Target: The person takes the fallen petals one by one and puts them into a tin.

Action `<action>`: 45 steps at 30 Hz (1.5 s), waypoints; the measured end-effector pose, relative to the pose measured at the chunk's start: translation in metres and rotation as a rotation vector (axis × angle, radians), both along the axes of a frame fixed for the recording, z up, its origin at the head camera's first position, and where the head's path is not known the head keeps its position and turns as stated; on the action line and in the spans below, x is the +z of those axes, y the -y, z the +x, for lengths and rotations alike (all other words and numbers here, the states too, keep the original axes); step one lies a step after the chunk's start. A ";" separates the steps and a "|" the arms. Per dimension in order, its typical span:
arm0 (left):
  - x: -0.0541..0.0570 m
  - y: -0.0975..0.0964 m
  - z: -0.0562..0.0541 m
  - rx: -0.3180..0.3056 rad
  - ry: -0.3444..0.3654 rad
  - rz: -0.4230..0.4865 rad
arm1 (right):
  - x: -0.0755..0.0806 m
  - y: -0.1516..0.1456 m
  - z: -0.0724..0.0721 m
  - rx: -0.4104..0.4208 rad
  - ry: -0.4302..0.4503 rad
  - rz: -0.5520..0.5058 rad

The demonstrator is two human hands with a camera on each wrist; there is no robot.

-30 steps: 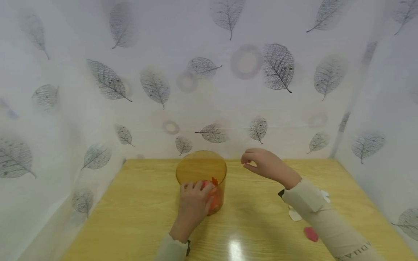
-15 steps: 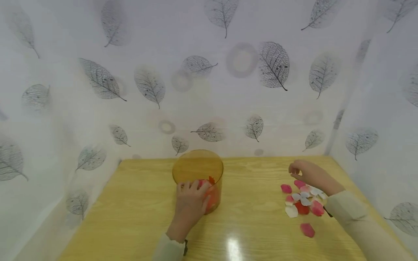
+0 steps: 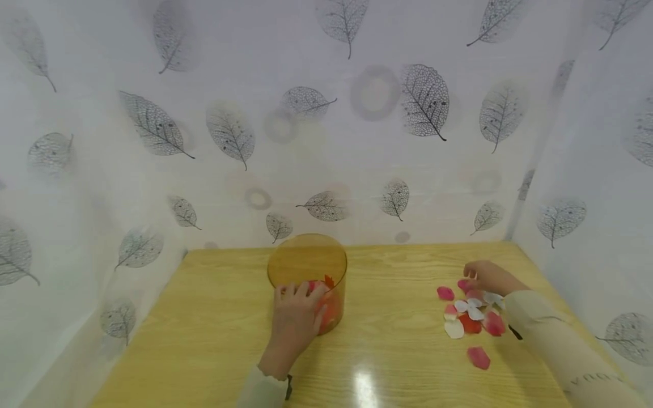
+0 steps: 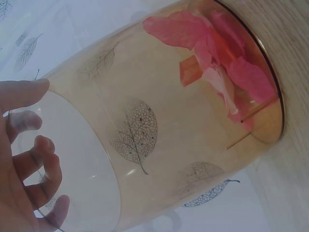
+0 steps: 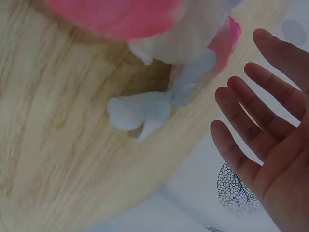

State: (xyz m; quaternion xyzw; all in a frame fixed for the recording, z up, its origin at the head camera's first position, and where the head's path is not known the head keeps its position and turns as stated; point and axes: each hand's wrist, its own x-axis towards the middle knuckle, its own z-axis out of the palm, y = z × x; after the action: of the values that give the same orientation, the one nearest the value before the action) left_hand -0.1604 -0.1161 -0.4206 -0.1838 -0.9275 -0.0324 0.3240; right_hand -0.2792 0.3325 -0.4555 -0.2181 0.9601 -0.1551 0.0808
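Note:
In the head view my left hand (image 3: pixel 293 328) holds the near rim of a clear amber cylindrical container (image 3: pixel 306 260). The left wrist view shows its bent fingers at the container's mouth; pink and orange-red petals (image 4: pixel 215 53) lie at the bottom with two thin sticks. At the right, my right hand (image 3: pixel 491 277) is over the far side of a loose group of petals, near a pink petal (image 3: pixel 464 285). Its fingers are spread and relaxed, with nothing between them in the right wrist view. Beside it lie a white flower (image 3: pixel 470 309), a red petal (image 3: pixel 470 324) and a cream petal (image 3: pixel 454 328).
A single dark pink petal (image 3: pixel 478 357) lies nearer the front of the wooden table (image 3: pixel 398 328). White sheeting (image 3: pixel 352 141) printed with grey leaves encloses the table's back and sides.
My right hand has moved from beside the container to the right and down to the petals, uncovering them. My left hand stays at the rim. The whole view shifted slightly.

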 end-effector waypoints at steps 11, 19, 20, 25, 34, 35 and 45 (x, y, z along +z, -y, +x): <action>0.004 -0.001 0.003 0.010 0.006 -0.019 | -0.018 0.002 -0.013 -0.100 0.164 0.033; 0.001 -0.001 0.002 0.014 0.006 -0.027 | -0.023 0.004 -0.018 -0.036 0.078 0.029; 0.001 -0.001 0.003 0.014 0.006 -0.028 | -0.024 0.005 -0.018 -0.030 0.069 0.028; 0.002 -0.001 0.004 0.019 0.009 -0.029 | -0.027 0.008 -0.021 -0.030 0.068 -0.002; 0.004 0.000 0.003 0.019 0.007 -0.032 | -0.024 0.014 -0.022 0.001 -0.031 0.043; 0.004 0.000 0.003 0.016 0.007 -0.028 | -0.023 0.015 -0.021 -0.006 -0.025 0.040; 0.004 0.000 0.004 0.008 0.009 -0.017 | -0.006 0.032 -0.014 -0.004 -0.130 -0.014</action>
State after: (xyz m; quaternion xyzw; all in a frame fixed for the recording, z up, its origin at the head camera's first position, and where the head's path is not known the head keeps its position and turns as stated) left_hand -0.1565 -0.1158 -0.4165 -0.1830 -0.9298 -0.0239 0.3185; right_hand -0.2934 0.3007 -0.4613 -0.2265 0.9626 -0.1474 0.0165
